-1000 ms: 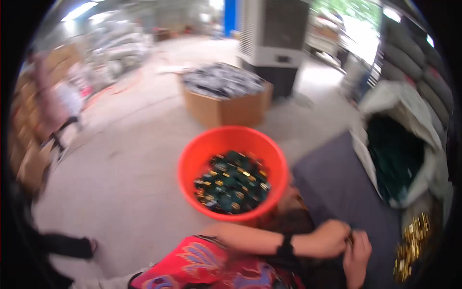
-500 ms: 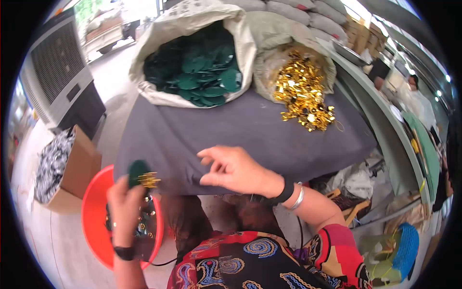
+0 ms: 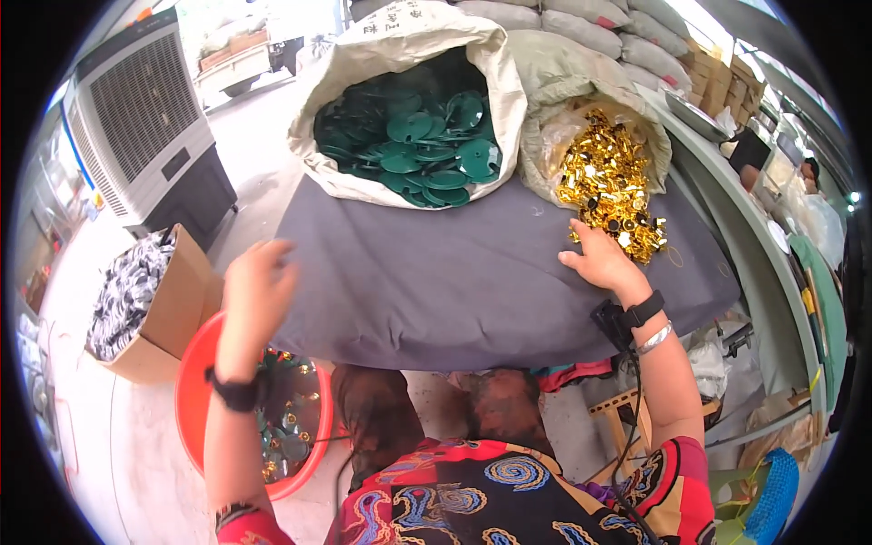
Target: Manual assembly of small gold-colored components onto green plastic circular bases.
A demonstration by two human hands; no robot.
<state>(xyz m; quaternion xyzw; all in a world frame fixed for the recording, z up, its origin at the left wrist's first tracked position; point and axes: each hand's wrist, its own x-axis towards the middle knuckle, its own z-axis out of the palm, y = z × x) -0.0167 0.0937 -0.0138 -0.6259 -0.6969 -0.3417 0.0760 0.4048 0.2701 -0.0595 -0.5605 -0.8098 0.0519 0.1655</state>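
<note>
My right hand (image 3: 604,261) is at the near left edge of a pile of shiny gold pieces (image 3: 607,173) spilling from a pale woven sack. Its thumb and index finger are apart, with nothing seen between them. My left hand (image 3: 254,304), blurred by motion, is above the far side of a red tub (image 3: 188,404), beside the table's left edge. Its fingers look spread, and no disc shows in it. Green discs with gold pieces (image 3: 289,445) lie in the tub. A large white sack (image 3: 313,113) holds loose green discs (image 3: 409,127) at the back.
A grey cloth (image 3: 427,272) covers the table. At left stand a cardboard box (image 3: 177,313) of grey-and-white pieces and a large air cooler (image 3: 150,118). A grey shelf edge (image 3: 740,227) runs along the right. A cable hangs from my right wrist; a wooden stool (image 3: 627,418) is below.
My left hand held a green disc with a gold piece over the tub; now the disc is gone from it and the hand is higher. My right hand went right and away to the gold pile.
</note>
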